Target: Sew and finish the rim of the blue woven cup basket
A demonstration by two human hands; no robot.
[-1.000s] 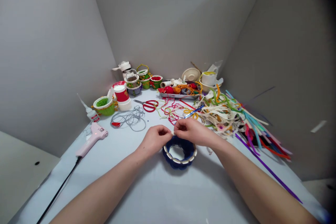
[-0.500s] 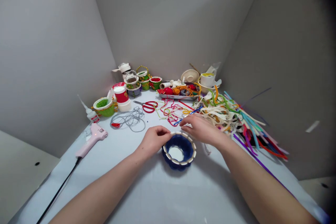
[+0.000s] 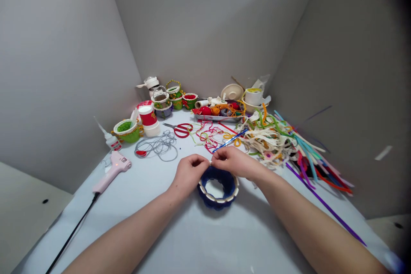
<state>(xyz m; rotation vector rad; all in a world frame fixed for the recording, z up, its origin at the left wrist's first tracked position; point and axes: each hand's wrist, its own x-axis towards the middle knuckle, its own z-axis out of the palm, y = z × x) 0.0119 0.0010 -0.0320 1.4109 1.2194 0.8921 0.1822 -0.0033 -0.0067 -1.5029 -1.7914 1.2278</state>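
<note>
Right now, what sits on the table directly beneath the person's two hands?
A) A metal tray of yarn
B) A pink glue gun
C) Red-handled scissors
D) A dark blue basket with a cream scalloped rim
D: the dark blue basket sits directly below the left hand and right hand.

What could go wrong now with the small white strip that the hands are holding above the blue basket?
The thin white strip may slip from the left hand and right hand and fall into the blue basket. The pink glue gun has a black cord running to the table edge; catching it could drag the gun.
</note>
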